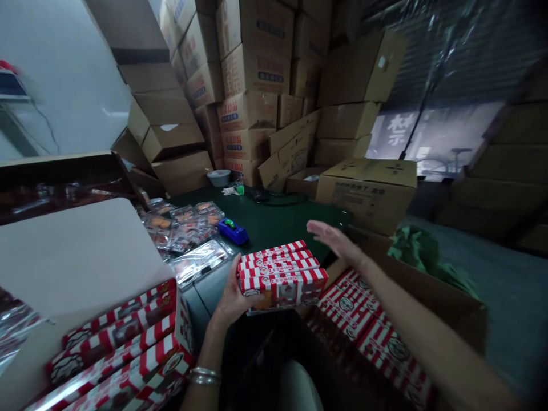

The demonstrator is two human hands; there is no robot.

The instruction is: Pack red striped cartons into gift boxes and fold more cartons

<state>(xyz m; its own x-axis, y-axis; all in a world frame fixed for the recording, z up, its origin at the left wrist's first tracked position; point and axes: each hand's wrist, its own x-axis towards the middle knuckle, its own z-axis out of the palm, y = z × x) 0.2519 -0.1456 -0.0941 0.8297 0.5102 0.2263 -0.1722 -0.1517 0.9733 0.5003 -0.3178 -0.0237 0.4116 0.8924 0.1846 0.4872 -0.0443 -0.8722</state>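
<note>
My left hand (231,298) grips the left end of a row of red-and-white striped boxes (282,279), several standing side by side, raised over the near table edge. Its thumb lies across the front box, which has a clear window. My right hand (336,240) is apart from the boxes, up and to their right, fingers stretched out and holding nothing. Below my right forearm an open carton (454,297) holds rows of the same striped boxes (355,314). At lower left, more striped boxes (141,365) lie in a white-flapped carton (85,245).
A blue tape dispenser (233,231) sits on the green table (274,217), beside clear-wrapped packets (184,225). Behind are a grey bowl (219,177), a closed carton (368,191) and tall stacks of cartons (252,74). Green plastic (415,251) hangs over the right carton's edge.
</note>
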